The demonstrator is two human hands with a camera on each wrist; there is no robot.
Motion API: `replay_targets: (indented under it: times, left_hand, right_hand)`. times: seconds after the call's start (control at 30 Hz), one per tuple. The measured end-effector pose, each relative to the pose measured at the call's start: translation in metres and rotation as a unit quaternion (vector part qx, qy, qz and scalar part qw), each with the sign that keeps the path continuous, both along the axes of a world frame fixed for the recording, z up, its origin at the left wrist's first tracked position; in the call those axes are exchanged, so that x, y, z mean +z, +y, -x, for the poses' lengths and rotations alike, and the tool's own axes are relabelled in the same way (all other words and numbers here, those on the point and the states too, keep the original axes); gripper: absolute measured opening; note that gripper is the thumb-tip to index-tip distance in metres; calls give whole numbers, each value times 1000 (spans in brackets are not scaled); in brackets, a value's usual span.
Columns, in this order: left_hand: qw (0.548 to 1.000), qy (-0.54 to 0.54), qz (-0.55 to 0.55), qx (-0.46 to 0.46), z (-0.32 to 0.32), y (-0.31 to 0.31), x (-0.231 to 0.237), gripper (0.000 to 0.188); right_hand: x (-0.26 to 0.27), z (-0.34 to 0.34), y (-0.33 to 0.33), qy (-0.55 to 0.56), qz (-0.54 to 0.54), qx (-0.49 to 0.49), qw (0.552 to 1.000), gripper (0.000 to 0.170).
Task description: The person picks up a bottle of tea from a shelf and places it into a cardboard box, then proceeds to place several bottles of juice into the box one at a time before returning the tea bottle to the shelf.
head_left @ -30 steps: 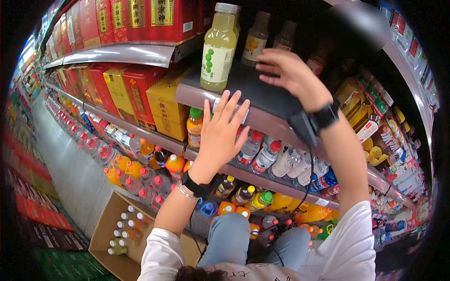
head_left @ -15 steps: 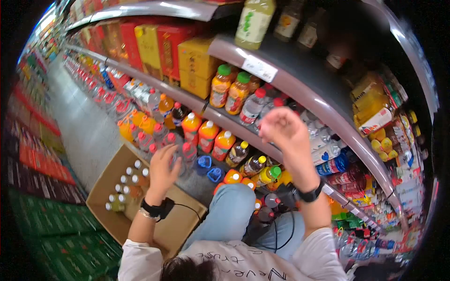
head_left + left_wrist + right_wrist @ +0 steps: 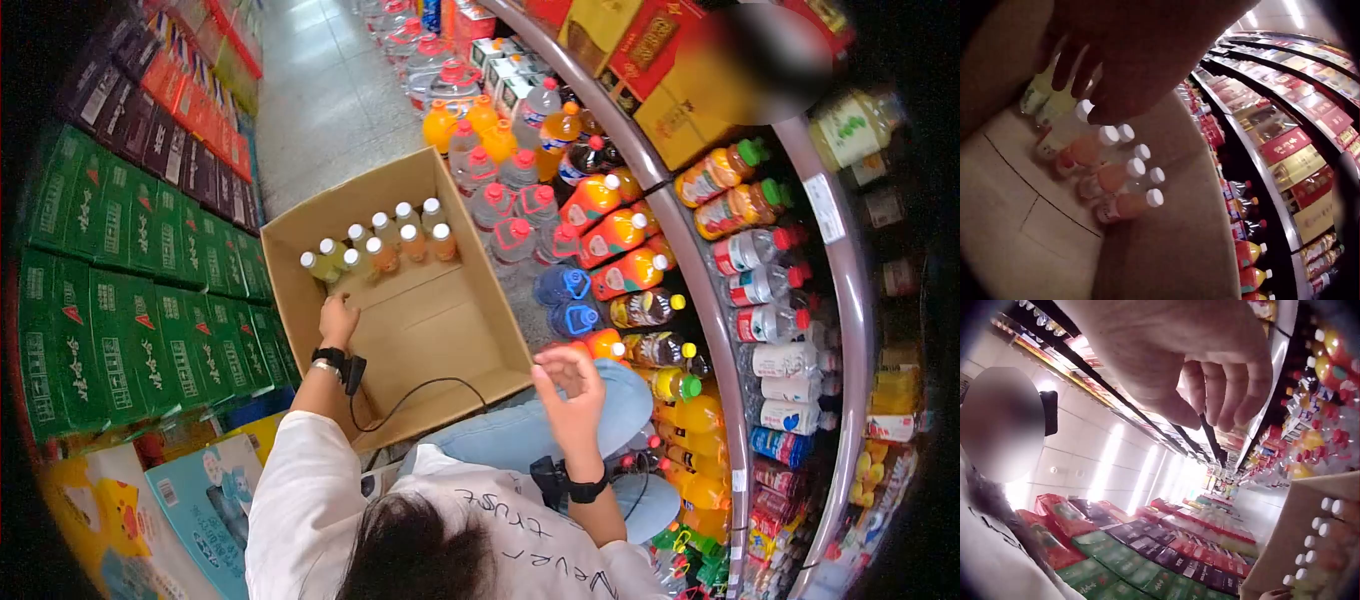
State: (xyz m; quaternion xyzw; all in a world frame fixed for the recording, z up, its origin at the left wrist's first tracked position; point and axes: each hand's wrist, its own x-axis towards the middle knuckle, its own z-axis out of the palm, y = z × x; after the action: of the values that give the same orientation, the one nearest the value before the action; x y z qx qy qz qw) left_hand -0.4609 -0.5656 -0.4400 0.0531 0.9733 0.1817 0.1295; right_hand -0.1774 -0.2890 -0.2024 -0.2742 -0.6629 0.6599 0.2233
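My left hand [image 3: 340, 322] reaches down inside an open cardboard box [image 3: 430, 335]. White-capped juice bottles stand in its far part, some pale green [image 3: 322, 266] and some pinkish orange [image 3: 382, 260]. From the left wrist view, the fingers [image 3: 1066, 65] stretch loosely over the yellow-green bottles [image 3: 1054, 111], close to a white cap [image 3: 1085, 110]; no bottle shows in their grasp. Beyond the box's near right corner, my right hand [image 3: 572, 392] hovers by the knee with its fingers loosely bent. The right wrist view shows nothing between that thumb and those fingers.
Green cartons [image 3: 120, 290] are stacked along the left. To the right, shelves hold orange drink bottles [image 3: 615, 240] and red-capped bottles [image 3: 765, 285]; a pale green juice bottle [image 3: 855, 130] stands on the upper shelf. A cable [image 3: 400, 400] hangs across the box's near side.
The view has swung left and down from the shelf to the box. Both hands have left the shelf; the left now reaches into the box, while the right has come down beside it.
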Motion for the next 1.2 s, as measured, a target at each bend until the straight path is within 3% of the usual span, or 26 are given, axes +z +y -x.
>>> replay_targets:
  times: [0.17, 0.33, 0.57, 0.63, 0.67, 0.7, 0.87, 0.97, 1.0, 1.17, 1.2]
  left_hand:
    - [999, 28, -22, -1, 24, 10, -15, 58]
    - [996, 55, -1, -77, 73, 40, -32, 70]
    - [997, -5, 9, -80, 115, 41, -99, 63]
    - [998, 9, -12, -54, 102, 44, -90, 60]
    - [999, -7, -2, -37, 92, 46, -82, 56]
    - [997, 58, 26, -49, 92, 37, -108, 43]
    - [997, 70, -11, -41, 55, 24, -98, 56]
    - [976, 176, -100, -85, 33, 27, -74, 56]
    - [978, 152, -102, -97, 28, 32, -57, 53]
    - [937, 87, -252, -226, -30, 87, 98, 34]
    - [924, 79, -275, -253, -46, 101, 135, 34]
  right_hand:
    - [-23, -17, 8, -45, 15, -44, 998, 19]
    - [-26, -30, 20, -61, 49, -103, 992, 20]
    - [-17, -26, 16, -45, 20, -135, 990, 19]
    - [-20, -26, 14, -55, 21, -127, 990, 18]
    - [-21, -27, 13, -60, 22, -123, 990, 17]
    - [-20, -26, 13, -59, 15, -122, 991, 16]
    - [-7, -24, 10, -61, -12, -103, 993, 17]
    - [-12, -33, 13, -42, -15, -97, 994, 16]
    - [-14, -35, 14, -41, -17, -91, 995, 16]
    - [-17, -41, 15, -17, -33, -42, 998, 20]
    - [-18, -41, 16, -36, -38, -19, 998, 29]
